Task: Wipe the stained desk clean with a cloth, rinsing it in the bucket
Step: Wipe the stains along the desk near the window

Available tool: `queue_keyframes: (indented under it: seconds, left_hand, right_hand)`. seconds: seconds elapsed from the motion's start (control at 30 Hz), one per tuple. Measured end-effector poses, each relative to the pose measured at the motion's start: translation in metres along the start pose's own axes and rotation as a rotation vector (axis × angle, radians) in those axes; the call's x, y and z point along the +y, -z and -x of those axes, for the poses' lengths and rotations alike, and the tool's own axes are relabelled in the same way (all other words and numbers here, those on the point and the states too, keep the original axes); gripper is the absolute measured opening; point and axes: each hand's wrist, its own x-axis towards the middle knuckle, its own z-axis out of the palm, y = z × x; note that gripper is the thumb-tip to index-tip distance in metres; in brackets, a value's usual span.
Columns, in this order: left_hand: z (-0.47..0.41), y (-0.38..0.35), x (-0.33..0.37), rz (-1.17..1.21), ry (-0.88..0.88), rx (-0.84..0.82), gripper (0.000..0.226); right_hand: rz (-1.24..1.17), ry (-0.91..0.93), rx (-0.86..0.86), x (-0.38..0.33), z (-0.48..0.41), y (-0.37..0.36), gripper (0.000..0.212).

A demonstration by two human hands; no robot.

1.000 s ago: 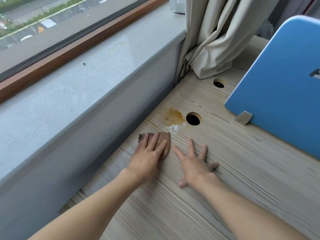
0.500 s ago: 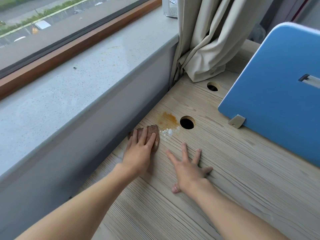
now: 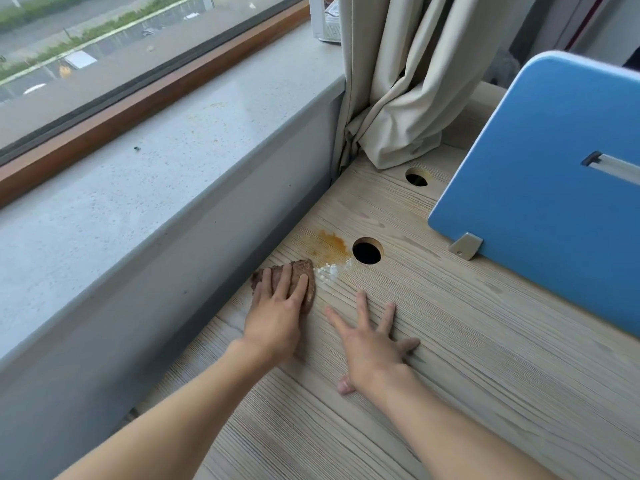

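The left hand [image 3: 277,311] is pressing flat with straight fingers on the small crumpled brown cloth [image 3: 306,270], which is lying on the pale wooden table [image 3: 485,358] just beside the white crumbs [image 3: 329,270] and near the orange-brown stain [image 3: 329,244]. The right hand [image 3: 372,341] is resting open on the table, holding nothing (good for leaning). I think the cloth should be pushing hard over crumbs and stain, sweeping them away from the round dark hole [image 3: 367,251].
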Motion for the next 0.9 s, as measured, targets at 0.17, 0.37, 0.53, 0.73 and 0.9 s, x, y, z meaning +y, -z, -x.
queue_keyframes:
  seconds: [0.17,0.37,0.53,0.73,0.9]
  left_hand:
    - [0.036,-0.005,0.015,-0.058,-0.142,-0.090,0.085]
    - [-0.002,0.008,0.021,0.018,-0.027,-0.028,0.077]
    - [0.033,-0.012,0.029,-0.073,-0.176,-0.060,0.092]
    - [0.016,-0.004,0.038,-0.039,-0.140,-0.060,0.081]
    - [-0.003,0.000,0.026,-0.052,-0.148,-0.056,0.083]
  right_hand:
    - [-0.006,0.038,0.035,0.012,0.005,0.007,0.122]
    - [-0.162,-0.158,0.074,0.039,0.003,0.012,0.122]
    - [-0.177,-0.162,0.052,0.037,-0.004,0.014,0.127]
    - [-0.186,-0.166,0.042,0.037,-0.006,0.016,0.128]
    - [-0.189,-0.161,0.038,0.038,-0.005,0.016,0.128]
